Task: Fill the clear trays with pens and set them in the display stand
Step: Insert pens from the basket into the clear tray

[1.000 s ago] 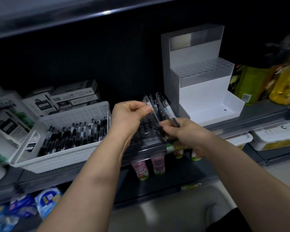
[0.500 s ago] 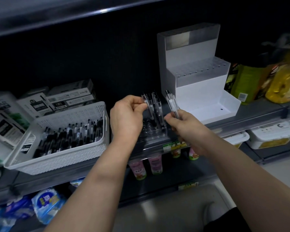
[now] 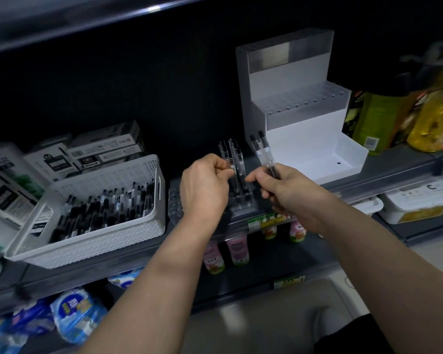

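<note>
Dark shop shelving backs a grey metal shelf (image 3: pixel 399 164). Over it, the left hand (image 3: pixel 205 186) curls its thumb and forefinger round one of the few clear-barrelled, black-tipped pens (image 3: pixel 235 159). They stand upright in a clear plastic tray with round sockets (image 3: pixel 175 205), which sits directly beneath that pinch. Just to the right of this grip, not touching it, the right hand (image 3: pixel 283 191) clasps two more clear pens with black caps (image 3: pixel 261 152), their capped ends slanting up and away from the palm. Beyond the right hand's grip and to its right stands a white stepped plastic display stand (image 3: pixel 299 139). Left of the left hand's grip, a white perforated plastic basket (image 3: pixel 92 241) holds a heap of loose black-and-clear pens (image 3: pixel 108 208).
</note>
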